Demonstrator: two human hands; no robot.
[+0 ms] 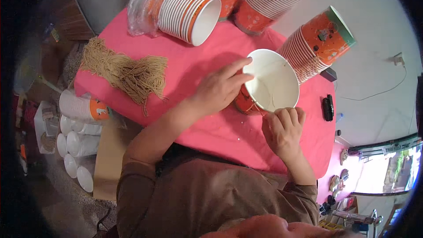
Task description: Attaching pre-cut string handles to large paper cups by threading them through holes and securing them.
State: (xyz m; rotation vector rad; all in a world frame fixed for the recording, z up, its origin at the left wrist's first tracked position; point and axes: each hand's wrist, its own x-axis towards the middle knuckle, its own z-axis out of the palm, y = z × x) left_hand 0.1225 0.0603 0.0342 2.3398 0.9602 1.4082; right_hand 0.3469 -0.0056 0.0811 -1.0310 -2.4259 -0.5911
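A paper bucket, white inside and orange printed outside, is tilted on the pink-covered table with its mouth toward me. My left hand grips its left rim, fingertips over the edge. At the near rim, my right hand is curled closed, pinching a thin cord. Part of that cord shows against the inner wall; its end between the fingers is hidden. A bundle of tan cords lies on the table to the left. To the right leans a stack of nested orange buckets with cords bunched against its side.
The pink tablecloth covers the table. A plastic-wrapped bucket stack lies at the back, with taller stacks behind. A black object sits near the right edge. Wrapped white cups and a cardboard box are lower left.
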